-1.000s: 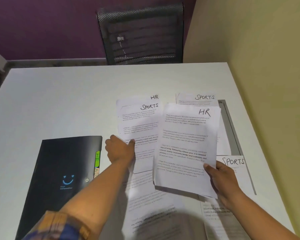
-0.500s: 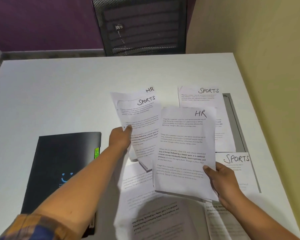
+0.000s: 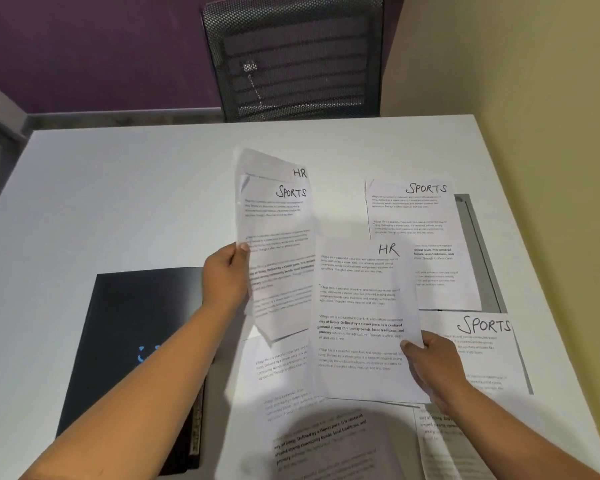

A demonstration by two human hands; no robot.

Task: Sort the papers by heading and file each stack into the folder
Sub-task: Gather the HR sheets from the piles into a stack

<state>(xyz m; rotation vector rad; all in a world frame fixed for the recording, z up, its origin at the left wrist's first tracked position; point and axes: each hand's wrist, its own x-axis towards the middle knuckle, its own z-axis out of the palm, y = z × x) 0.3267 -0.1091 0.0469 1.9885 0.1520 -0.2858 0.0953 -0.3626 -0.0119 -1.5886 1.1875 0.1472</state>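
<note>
My left hand [image 3: 226, 275] grips two sheets lifted off the table and tilted: a SPORTS sheet [image 3: 278, 237] in front, with an HR sheet [image 3: 274, 164] showing behind its top edge. My right hand [image 3: 430, 365] holds a single HR sheet [image 3: 361, 317] by its lower right corner, above the papers on the table. A black folder [image 3: 136, 323] with a blue smile mark lies closed at the left, partly under my left forearm. Two more SPORTS sheets lie flat at the right, one further back [image 3: 416, 216] and one nearer [image 3: 482, 344].
The white table [image 3: 118, 188] meets a yellow wall on the right. A black mesh chair [image 3: 295, 57] stands behind the far edge. More printed sheets [image 3: 291, 382] lie near the front edge. A grey folder or tray [image 3: 478, 244] lies under the right-hand papers.
My left hand has lifted the SPORTS and HR sheets off the table and tilted them up. My right hand has drawn its HR sheet slightly nearer.
</note>
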